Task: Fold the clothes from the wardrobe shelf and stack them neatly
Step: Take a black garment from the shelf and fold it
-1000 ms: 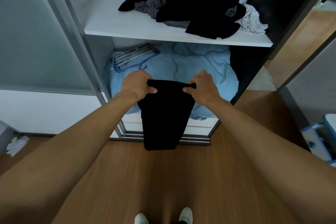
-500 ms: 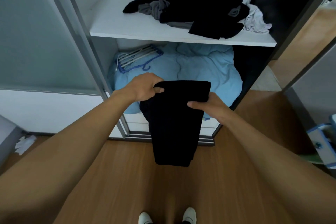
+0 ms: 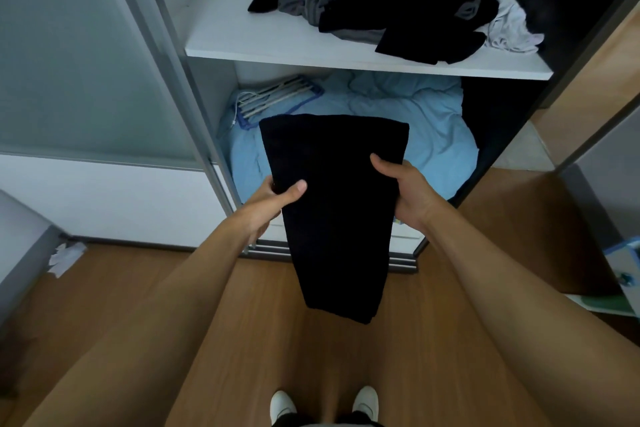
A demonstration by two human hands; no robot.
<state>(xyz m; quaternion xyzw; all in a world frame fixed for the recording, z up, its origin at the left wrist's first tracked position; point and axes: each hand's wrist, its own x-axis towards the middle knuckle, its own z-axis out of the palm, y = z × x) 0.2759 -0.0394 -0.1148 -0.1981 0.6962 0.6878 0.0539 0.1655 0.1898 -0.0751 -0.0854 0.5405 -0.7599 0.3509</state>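
Note:
I hold a black folded garment (image 3: 334,204) in front of the open wardrobe. My left hand (image 3: 277,199) grips its left edge with the thumb on top. My right hand (image 3: 403,189) grips the right edge, thumb over the cloth. The garment spreads flat above the hands and hangs down toward the floor below them. On the white wardrobe shelf (image 3: 249,35) lies a heap of unfolded clothes (image 3: 405,0): black pieces, a grey one and a white one at the right.
Under the shelf lies a light blue duvet (image 3: 429,121) with a bundle of hangers (image 3: 277,97) on it. A sliding frosted door (image 3: 79,62) stands at the left. Crumpled white paper (image 3: 65,256) lies on the wooden floor. A blue-and-white box (image 3: 623,267) sits at the right.
Both hands slid down from the garment's top edge to its sides. The top part now lies spread out flat and wide above the hands.

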